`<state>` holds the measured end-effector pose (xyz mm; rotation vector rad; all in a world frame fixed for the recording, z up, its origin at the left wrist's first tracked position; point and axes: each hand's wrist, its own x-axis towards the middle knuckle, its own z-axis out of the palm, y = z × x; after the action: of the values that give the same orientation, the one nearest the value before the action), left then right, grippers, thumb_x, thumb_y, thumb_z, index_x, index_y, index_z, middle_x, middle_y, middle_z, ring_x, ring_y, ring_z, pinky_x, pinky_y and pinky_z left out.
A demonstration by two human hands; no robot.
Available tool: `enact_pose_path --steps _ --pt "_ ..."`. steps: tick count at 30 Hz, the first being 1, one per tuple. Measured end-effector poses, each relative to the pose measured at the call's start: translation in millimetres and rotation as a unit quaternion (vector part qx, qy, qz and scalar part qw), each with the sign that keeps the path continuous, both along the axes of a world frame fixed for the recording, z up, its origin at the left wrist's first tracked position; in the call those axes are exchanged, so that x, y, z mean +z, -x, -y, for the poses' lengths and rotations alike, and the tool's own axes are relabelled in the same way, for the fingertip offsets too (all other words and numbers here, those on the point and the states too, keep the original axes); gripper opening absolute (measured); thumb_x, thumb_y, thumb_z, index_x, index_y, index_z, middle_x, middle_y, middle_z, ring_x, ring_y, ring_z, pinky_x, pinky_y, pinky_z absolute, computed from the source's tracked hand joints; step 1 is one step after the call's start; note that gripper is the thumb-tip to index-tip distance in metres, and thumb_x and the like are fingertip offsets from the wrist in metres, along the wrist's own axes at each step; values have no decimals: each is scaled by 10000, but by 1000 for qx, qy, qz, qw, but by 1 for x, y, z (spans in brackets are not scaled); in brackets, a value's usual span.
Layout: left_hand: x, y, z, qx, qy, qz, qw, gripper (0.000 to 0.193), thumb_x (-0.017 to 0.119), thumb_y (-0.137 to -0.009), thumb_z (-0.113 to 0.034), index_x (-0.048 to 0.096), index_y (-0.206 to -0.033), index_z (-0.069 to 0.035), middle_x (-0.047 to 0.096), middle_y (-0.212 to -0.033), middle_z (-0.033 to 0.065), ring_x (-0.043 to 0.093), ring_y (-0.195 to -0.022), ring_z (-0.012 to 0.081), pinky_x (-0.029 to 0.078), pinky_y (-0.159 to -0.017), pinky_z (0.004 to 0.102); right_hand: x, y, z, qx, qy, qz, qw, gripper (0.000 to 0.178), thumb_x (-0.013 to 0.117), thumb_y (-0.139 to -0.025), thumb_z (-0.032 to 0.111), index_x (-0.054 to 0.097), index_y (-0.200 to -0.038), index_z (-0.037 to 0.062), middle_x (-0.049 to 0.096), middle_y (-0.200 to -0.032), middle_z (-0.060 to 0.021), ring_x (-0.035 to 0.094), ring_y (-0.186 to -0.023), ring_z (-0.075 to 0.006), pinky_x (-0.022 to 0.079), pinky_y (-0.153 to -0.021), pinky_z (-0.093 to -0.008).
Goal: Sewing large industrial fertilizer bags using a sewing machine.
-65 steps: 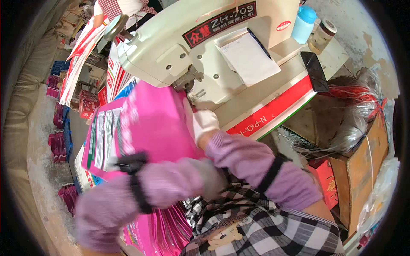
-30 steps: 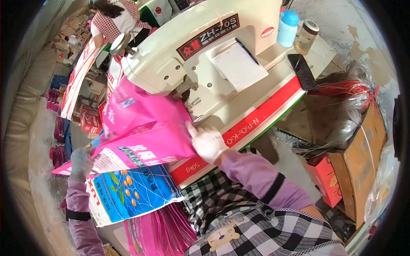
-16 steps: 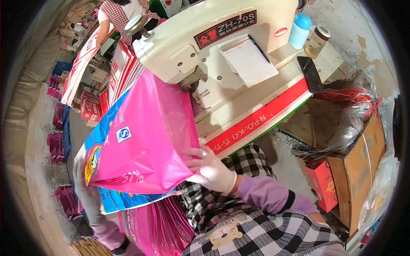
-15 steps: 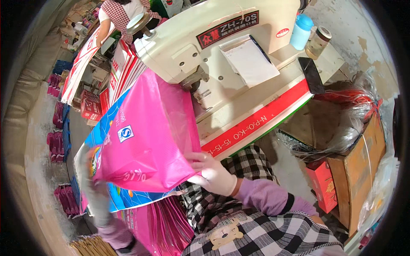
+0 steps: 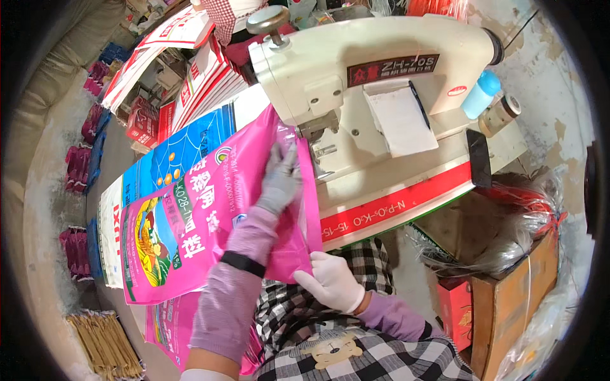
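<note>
A glossy pink printed bag (image 5: 241,184) lies slanted across the table, its far corner close to the needle area of a cream sewing machine (image 5: 305,95). My left hand (image 5: 281,183), in a greyish glove, rests on the bag near its right edge, fingers stretched toward the machine. With a white glove on, my right hand (image 5: 332,279) pinches the bag's near right corner. Under this bag lie a blue-and-white printed bag (image 5: 184,149) and, by my lap, more pink bags (image 5: 171,320).
On the machine table are a white pad (image 5: 400,120), a dark phone (image 5: 478,159), a light blue bottle (image 5: 481,95) and a jar (image 5: 500,115). A cardboard box (image 5: 508,311) stands right. Red-and-white bags (image 5: 203,89) are stacked at the far left, near another person (image 5: 222,16).
The pink bag has turned over flatter, showing its printed front. My left hand has moved from its left side onto its right edge; my right hand remains at the near corner. The view has shifted.
</note>
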<state>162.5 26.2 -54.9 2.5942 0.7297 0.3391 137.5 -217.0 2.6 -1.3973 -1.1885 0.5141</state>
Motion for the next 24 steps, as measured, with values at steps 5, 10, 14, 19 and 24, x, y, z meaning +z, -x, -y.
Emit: enact_pose_path --steps 5,10,14,19,24 --pt "44 75 115 -172 119 54 976 473 625 -848 -155 526 -1289 -16 354 -1424 319 372 -1295 525 306 -1101 523 -40 -36 38 -17 101 -56 993 232 597 -902 207 640 -827 -9 613 -783 -186 585 -717 -369 471 -664 -419" --pt "100 227 57 146 -93 -61 983 316 632 -829 -106 622 -1142 -71 607 -1061 161 583 -998 339 478 -804 437 -29 -60 13 -17 147 -192 970 315 640 -883 271 626 -965 -34 625 -829 -226 641 -770 -353 485 -679 -396" --pt "95 268 -60 -7 -233 -149 961 504 546 -852 -88 512 -1355 -84 640 -808 136 615 -705 347 478 -612 450 -35 -49 -13 -76 82 -47 993 376 688 -835 361 673 -751 -5 638 -722 -142 639 -694 -303 511 -624 -373" --pt "27 248 -138 53 -254 -411 874 685 583 -835 -183 343 -1477 -196 670 -767 155 670 -719 369 495 -640 497 -49 -22 -100 -95 58 313 943 241 593 -884 299 695 -784 104 623 -689 -59 629 -813 -243 532 -692 -366" --pt "58 333 -199 176 -242 -381 875 554 598 -873 -201 416 -1380 -330 676 -823 141 677 -791 350 516 -598 484 38 -2 -153 58 -79 250 963 145 535 -893 246 653 -863 169 610 -704 -51 647 -650 -243 512 -552 -415"
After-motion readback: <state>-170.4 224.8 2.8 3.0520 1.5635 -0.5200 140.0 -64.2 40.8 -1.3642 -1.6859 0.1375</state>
